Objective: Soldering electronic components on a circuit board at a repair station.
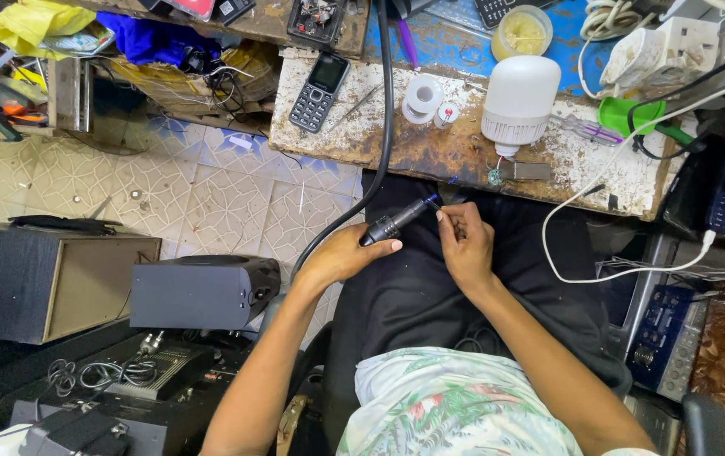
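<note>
A: Position of the tool?

B: Soldering-iron handpiece [396, 222], dark barrel, held over the lap, just near of the counter [464, 156] edge. Left hand [344, 253] is wrapped around the rear of the barrel, thumb on top. Thick black cable [386, 110] runs off its back end, far across the counter.

A: Right hand?

B: Right hand [466, 245] has fingertips pinched together at the tip end of the handpiece. Cannot tell whether it grips the tip itself or some small part there; too small to make out.

A: Handling?

B: Judged light and rigid; the stiff cable will likely tug on it. Hold it by the grip section, as the left does. The metal tip may be hot, so keep off it.

A: Nearby?

B: White LED bulb [518, 97] with a small circuit disc below it, keypad phone [318, 91], both on the counter.
</note>
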